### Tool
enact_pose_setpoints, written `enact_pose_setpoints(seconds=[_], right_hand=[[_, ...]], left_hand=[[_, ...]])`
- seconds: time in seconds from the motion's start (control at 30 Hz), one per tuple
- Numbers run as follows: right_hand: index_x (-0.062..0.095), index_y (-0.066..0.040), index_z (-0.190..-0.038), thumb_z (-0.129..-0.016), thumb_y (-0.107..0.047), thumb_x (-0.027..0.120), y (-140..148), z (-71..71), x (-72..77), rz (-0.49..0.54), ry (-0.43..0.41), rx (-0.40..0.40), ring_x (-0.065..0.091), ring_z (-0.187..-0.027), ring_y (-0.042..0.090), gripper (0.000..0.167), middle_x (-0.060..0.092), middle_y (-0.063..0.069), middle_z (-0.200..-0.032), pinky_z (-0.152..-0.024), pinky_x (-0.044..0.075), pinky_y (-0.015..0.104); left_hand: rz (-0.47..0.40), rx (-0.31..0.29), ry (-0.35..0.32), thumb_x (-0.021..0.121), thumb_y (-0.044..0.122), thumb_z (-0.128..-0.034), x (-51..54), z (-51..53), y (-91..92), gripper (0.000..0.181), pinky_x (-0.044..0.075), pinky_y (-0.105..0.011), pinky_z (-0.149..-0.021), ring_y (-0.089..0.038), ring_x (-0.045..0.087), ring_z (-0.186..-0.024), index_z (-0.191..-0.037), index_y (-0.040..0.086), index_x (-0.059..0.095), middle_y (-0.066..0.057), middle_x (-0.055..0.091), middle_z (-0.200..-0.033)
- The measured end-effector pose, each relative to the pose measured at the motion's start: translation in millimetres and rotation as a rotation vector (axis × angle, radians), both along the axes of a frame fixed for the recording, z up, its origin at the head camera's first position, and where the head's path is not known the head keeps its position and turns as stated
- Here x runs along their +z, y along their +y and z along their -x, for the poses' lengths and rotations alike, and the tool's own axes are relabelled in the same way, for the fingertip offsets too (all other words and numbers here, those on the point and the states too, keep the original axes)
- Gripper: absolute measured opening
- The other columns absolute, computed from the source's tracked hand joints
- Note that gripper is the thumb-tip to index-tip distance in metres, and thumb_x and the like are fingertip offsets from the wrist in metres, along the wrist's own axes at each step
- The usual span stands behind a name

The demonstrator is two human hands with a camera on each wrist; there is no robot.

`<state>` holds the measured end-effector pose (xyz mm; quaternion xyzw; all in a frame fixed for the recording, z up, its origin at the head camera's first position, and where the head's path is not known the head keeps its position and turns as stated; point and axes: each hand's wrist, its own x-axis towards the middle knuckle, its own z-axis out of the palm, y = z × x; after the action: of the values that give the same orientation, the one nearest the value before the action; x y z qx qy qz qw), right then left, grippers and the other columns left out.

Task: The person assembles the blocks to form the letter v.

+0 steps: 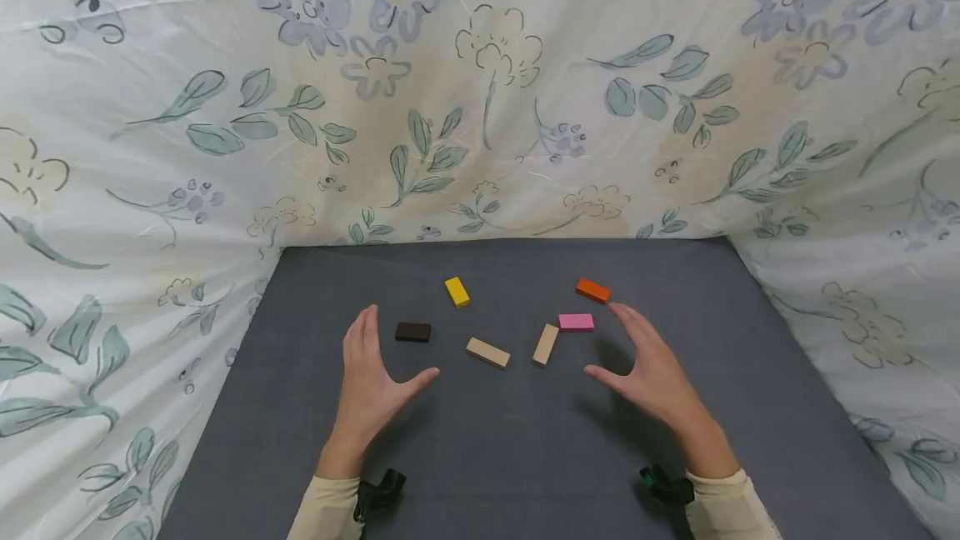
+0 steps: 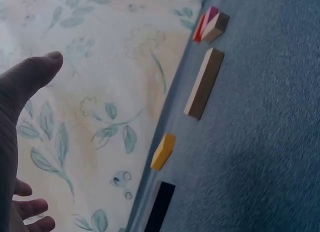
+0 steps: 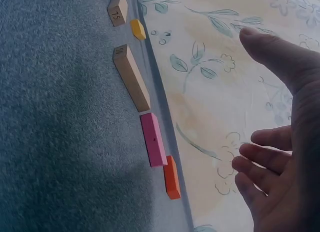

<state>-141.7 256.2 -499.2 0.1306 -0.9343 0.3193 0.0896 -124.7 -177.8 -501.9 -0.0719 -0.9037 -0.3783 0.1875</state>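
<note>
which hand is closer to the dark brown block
Left. The left hand is just left of the dark brown block, not touching it; the right hand is farther off to its right, over by the pink block.

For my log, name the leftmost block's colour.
The leftmost block is dark brown, clearest in head view.

Six blocks (image 1: 488, 353) lie on the bench (image 1: 495, 457), the leftmost block (image 1: 413, 332) beside the left hand (image 1: 373, 386), the rightmost block (image 1: 593, 290) near the right hand (image 1: 652, 377); a cloth (image 1: 487, 190) hangs behind the bench and along its left and right sides.
</note>
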Motion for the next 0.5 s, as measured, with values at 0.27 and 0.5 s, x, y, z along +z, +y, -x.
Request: enact_pose_setpoints(seconds=[0.27,0.5], right_hand=[[0.041,-0.009,-0.166,-0.085,-0.047,0.094,-6,1.3,-3.0,0.001,-0.028,0.003,0.039,-0.148,0.047,0.104,0.040,0.023,-0.165,-0.109,0.039,0.078],[0.043,-0.008,-0.165,-0.085,-0.046,0.094,-10,8.9,-2.9,0.000,-0.047,0.021,0.040,-0.149,0.045,0.102,0.041,0.022,-0.165,-0.112,0.039,0.075]], left_hand=[[-0.016,0.013,-0.062,0.097,0.047,-0.0778,-9.4,0.3,15.3,0.131,0.036,-0.074,-0.114,-0.050,0.025,-0.155,-0.171,-0.001,0.019,-0.028,0.024,-0.171],[-0.012,0.020,-0.103,0.096,0.051,-0.0783,-10.8,3.1,26.7,0.130,0.038,-0.072,-0.115,-0.048,0.027,-0.155,-0.171,-0.001,0.021,-0.027,0.026,-0.171]])
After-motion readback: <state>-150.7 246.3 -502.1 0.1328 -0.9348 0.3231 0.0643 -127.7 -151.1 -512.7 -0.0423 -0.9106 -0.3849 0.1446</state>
